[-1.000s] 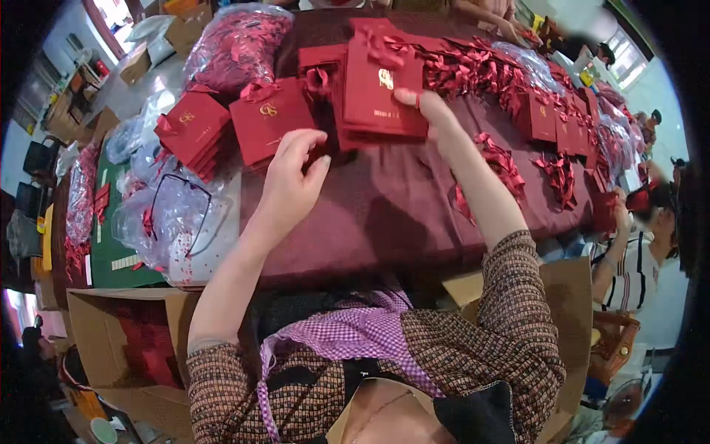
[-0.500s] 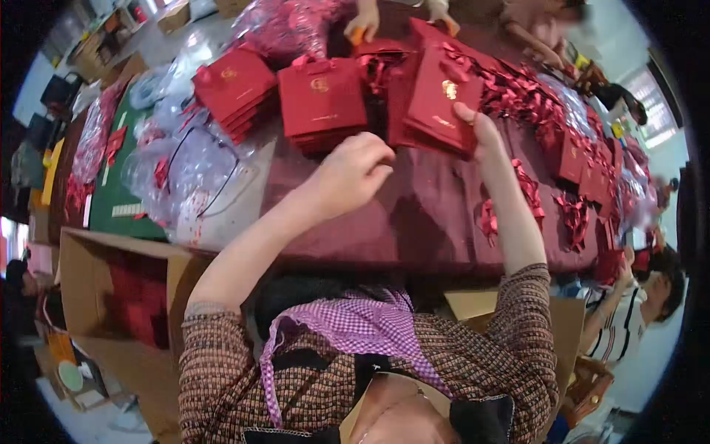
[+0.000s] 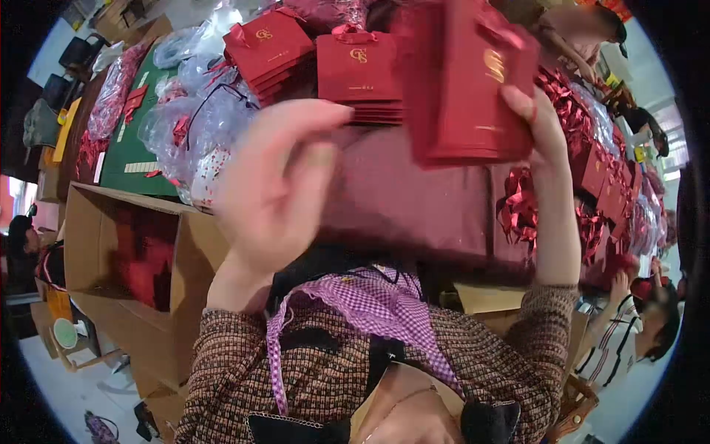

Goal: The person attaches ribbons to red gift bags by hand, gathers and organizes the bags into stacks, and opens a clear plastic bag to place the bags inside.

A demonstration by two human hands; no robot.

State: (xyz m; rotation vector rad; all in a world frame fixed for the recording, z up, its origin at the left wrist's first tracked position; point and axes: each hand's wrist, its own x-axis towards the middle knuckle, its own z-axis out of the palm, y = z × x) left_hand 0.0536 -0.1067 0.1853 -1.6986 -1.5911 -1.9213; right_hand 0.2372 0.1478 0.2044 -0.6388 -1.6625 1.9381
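My right hand (image 3: 543, 122) grips a stack of red gift bags (image 3: 473, 96) by its right edge, thumb on the front face with the gold print. My left hand (image 3: 277, 185) is raised nearer to me, blurred, thumb and fingers apart, holding nothing. Behind it lies a neat pile of red bags (image 3: 359, 66) with ribbon handles. Another fanned pile (image 3: 270, 52) sits to its left. Loose red ribbons (image 3: 521, 207) lie on the dark red tablecloth (image 3: 414, 192), beyond my right wrist.
An open cardboard box (image 3: 196, 266) with red items inside stands at the left, below the table edge. Clear plastic wrapping (image 3: 200, 111) lies on the table's left part. Co-workers (image 3: 577, 37) are at the far right and the right side (image 3: 621, 333).
The bag stack in my right hand has come up closer to me. My left hand has drawn back from the middle pile toward my body and opened. The whole view has shifted.
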